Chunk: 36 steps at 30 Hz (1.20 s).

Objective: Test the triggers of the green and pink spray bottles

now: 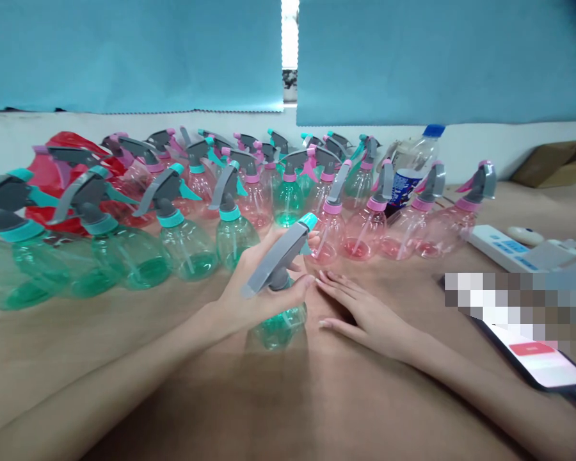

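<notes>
My left hand is wrapped round the neck of a green spray bottle with a grey trigger head and teal nozzle. The bottle stands on the brown table in front of me. My right hand lies flat on the table just right of the bottle, fingers stretched out toward it, holding nothing.
Several green spray bottles stand in rows at left and pink ones at centre and right. A red bag lies at far left. A water bottle, a white power strip and a phone are on the right.
</notes>
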### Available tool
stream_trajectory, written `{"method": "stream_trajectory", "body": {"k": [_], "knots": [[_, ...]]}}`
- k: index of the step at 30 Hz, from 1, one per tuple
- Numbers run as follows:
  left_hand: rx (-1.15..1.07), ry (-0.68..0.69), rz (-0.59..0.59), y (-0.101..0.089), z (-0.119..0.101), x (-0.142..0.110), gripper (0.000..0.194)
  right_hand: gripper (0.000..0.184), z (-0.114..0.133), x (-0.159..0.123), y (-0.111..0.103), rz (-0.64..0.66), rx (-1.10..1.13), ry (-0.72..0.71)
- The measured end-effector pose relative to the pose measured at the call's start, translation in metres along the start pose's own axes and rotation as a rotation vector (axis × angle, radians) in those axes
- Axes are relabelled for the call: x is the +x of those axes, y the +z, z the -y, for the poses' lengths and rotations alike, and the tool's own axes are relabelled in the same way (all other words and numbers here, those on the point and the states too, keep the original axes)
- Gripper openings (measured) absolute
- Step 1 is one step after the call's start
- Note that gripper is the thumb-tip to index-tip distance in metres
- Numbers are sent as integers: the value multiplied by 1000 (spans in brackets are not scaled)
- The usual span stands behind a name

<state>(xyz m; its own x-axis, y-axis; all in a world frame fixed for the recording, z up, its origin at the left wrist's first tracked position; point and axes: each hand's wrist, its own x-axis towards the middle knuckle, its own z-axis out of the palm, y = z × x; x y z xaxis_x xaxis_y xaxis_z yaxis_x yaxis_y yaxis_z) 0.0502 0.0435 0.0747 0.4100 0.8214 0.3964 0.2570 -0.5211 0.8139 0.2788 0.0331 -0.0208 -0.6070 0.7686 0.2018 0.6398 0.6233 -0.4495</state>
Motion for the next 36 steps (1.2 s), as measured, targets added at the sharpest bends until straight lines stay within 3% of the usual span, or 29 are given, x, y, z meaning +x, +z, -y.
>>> {"method": "stream_trajectory", "body": {"k": [14, 20, 28, 36], "knots": [[81, 13, -7, 2, 4, -1, 42, 68, -2, -2, -1, 5, 2, 8], [108, 31, -40, 2, -1, 1, 29, 66, -2, -2, 0, -15, 15, 2], [124, 1, -37, 3, 3, -2, 25, 66, -3, -2, 1, -10, 11, 0], [122, 9, -92, 5, -2, -3, 42, 67, -2, -2, 0, 13, 8, 10]]}}
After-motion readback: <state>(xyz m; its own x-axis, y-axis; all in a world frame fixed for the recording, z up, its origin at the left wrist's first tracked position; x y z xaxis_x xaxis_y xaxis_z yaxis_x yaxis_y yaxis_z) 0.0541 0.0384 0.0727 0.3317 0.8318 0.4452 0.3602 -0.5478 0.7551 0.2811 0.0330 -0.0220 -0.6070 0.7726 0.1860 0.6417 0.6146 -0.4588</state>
